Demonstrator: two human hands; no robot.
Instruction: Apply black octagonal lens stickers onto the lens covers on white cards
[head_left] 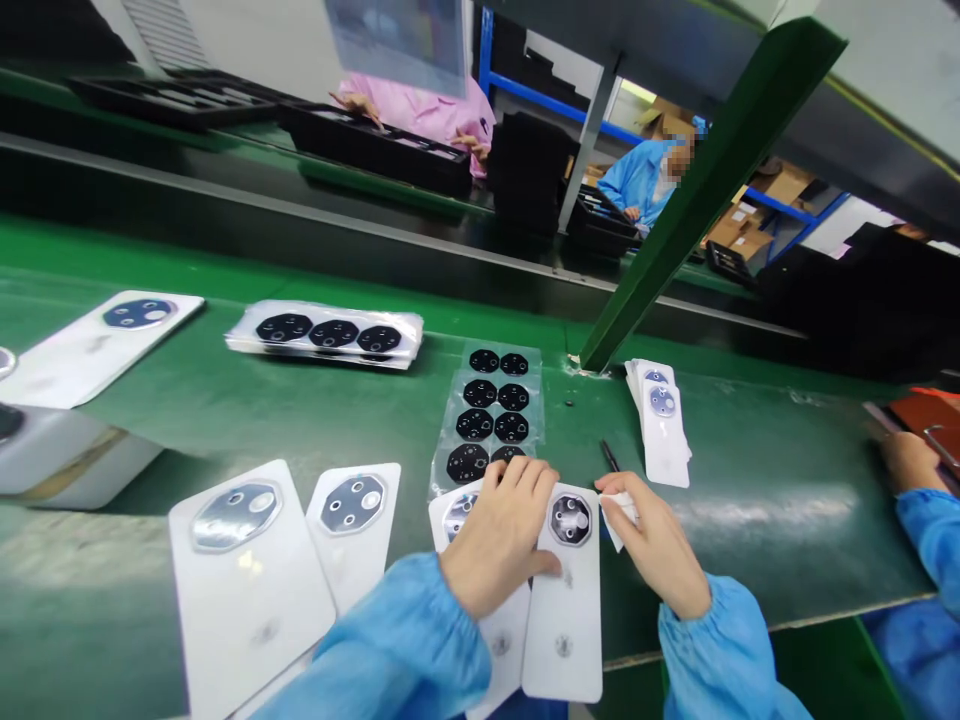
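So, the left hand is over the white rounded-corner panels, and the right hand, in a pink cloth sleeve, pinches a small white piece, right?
Not pink: the head view shows the right hand in a blue cloth sleeve. It does pinch a small white piece, and the left hand is over the white rounded-corner panels.

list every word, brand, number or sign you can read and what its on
No text is readable.
White panel nearest the right hand: grey marks, too blurred.
Large white panel at left: grey mark, too blurred.
Background cardboard boxes: pale labels, too small.
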